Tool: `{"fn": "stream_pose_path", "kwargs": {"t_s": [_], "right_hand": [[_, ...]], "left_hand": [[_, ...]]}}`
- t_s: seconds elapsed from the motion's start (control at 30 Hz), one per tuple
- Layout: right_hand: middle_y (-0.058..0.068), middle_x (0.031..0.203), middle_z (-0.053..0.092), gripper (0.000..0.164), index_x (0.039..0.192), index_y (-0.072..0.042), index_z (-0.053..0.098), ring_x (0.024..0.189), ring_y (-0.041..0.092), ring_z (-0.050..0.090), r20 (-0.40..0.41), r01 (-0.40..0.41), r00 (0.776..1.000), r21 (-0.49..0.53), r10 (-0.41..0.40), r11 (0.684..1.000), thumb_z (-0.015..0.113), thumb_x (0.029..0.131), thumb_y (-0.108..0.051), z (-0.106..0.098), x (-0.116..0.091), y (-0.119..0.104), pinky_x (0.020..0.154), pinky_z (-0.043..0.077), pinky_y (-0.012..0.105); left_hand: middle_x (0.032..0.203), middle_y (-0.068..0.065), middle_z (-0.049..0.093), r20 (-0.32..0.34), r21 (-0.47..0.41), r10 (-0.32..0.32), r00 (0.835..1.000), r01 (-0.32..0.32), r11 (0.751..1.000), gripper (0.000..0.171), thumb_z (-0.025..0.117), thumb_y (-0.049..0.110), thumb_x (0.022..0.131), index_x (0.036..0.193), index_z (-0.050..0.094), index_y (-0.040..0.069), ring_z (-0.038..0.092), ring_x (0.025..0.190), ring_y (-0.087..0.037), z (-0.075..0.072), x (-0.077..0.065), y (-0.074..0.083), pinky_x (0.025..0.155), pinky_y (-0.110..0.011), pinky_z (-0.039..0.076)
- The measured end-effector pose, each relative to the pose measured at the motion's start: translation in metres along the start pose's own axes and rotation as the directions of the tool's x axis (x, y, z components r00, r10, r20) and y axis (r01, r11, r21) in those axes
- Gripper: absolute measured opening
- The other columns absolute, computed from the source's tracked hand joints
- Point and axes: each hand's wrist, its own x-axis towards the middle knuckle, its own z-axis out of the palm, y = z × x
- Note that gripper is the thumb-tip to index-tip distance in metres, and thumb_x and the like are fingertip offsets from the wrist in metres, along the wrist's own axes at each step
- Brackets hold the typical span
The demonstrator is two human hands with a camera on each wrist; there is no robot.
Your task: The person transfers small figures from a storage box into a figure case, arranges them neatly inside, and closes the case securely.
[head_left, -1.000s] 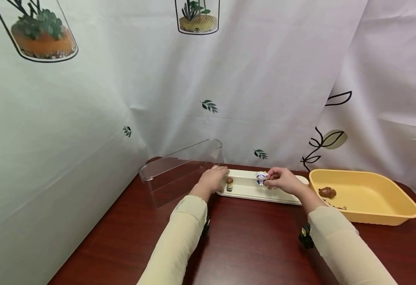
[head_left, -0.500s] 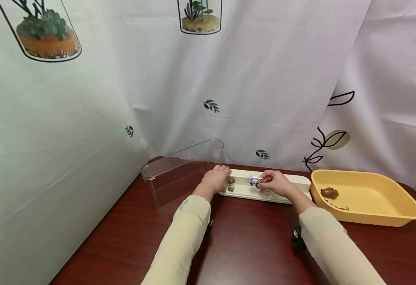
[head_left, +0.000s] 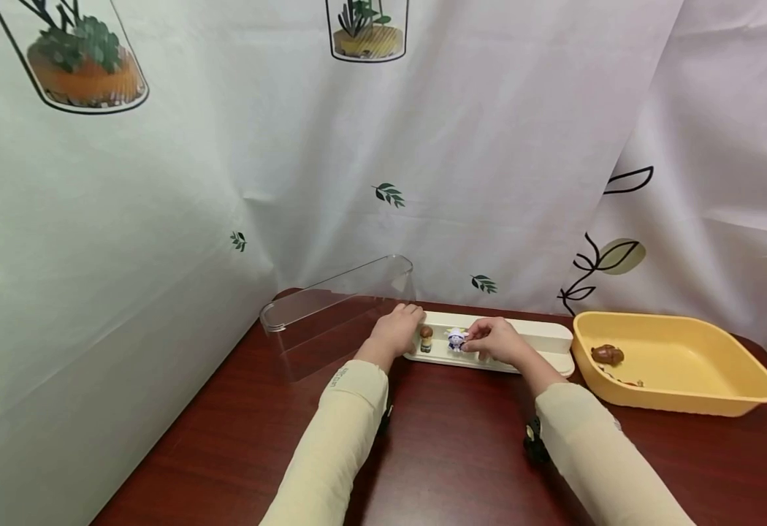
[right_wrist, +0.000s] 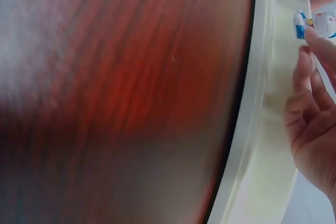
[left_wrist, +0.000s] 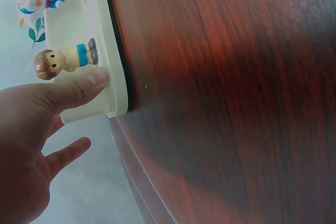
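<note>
A cream stepped display base point(head_left: 508, 329) lies on the table. Its left end is held by my left hand point(head_left: 397, 331), with the thumb point(left_wrist: 84, 88) on the lower ledge and other fingers partly hidden behind. Right beside that thumb stands a brown-haired figurine point(left_wrist: 65, 59) in a yellow top and blue shorts, upright on the ledge. My right hand point(head_left: 497, 341) pinches a white-and-blue figurine point(head_left: 456, 339) by its side, over the lower ledge to the right of the first one. Whether its feet touch the ledge I cannot tell.
A clear plastic cover point(head_left: 337, 314) stands behind the left hand. At the right, a yellow bin point(head_left: 699, 402) holds a brown figurine point(head_left: 607, 355) and a small, partly hidden thing. A patterned white curtain point(head_left: 489, 183) hangs behind the dark red wooden table point(head_left: 449, 453).
My right hand has carried the white-and-blue figurine leftward and slightly down along the base, closer to the brown-haired figurine. The left hand stays at the base's left end.
</note>
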Motion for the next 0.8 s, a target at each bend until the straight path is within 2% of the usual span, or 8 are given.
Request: {"fn": "stream_pose_path", "kwargs": {"t_s": [0.13, 0.23, 0.53, 0.8], "right_hand": [[-0.001, 0.063, 0.059, 0.013, 0.076, -0.001, 0.064, 0.042, 0.012, 0.048, -0.042, -0.019, 0.999, -0.02, 0.018, 1.0, 0.077, 0.073, -0.006, 0.008, 0.002, 0.0, 0.044, 0.044, 0.028], [-0.001, 0.061, 0.058, 0.014, 0.077, -0.003, 0.066, 0.039, 0.011, 0.044, -0.063, -0.063, 0.996, -0.026, 0.061, 0.998, 0.078, 0.073, -0.008, 0.012, 0.002, -0.002, 0.041, 0.04, 0.026], [0.0, 0.059, 0.055, 0.014, 0.082, -0.004, 0.068, 0.041, 0.009, 0.04, -0.091, -0.143, 0.986, -0.023, 0.14, 0.989, 0.078, 0.073, -0.01, 0.021, 0.002, -0.006, 0.039, 0.034, 0.024], [-0.002, 0.052, 0.05, 0.014, 0.08, -0.003, 0.068, 0.044, 0.009, 0.042, -0.131, -0.143, 0.982, -0.034, 0.137, 0.989, 0.078, 0.072, -0.008, 0.027, 0.005, -0.002, 0.042, 0.034, 0.023]], "left_hand": [[0.134, 0.0, 0.046, 0.005, -0.01, -0.004, 1.0, 0.004, 1.0, 0.067, 0.081, 0.02, 0.071, 0.13, 0.049, 0.013, 0.039, 0.122, -0.018, -0.001, 0.0, 0.0, 0.094, -0.031, 0.041], [0.136, -0.001, 0.045, 0.012, -0.012, -0.006, 1.0, 0.006, 1.0, 0.068, 0.08, 0.019, 0.072, 0.131, 0.048, 0.013, 0.038, 0.124, -0.019, -0.001, -0.001, 0.0, 0.094, -0.031, 0.04], [0.136, -0.001, 0.045, 0.008, -0.009, -0.007, 1.0, 0.007, 1.0, 0.068, 0.08, 0.021, 0.073, 0.132, 0.048, 0.013, 0.037, 0.124, -0.018, -0.001, -0.002, -0.001, 0.094, -0.032, 0.041], [0.135, -0.001, 0.046, 0.004, -0.009, -0.002, 1.0, 0.002, 1.0, 0.067, 0.079, 0.02, 0.072, 0.131, 0.048, 0.013, 0.038, 0.123, -0.018, 0.0, -0.001, -0.001, 0.093, -0.032, 0.041]]}}
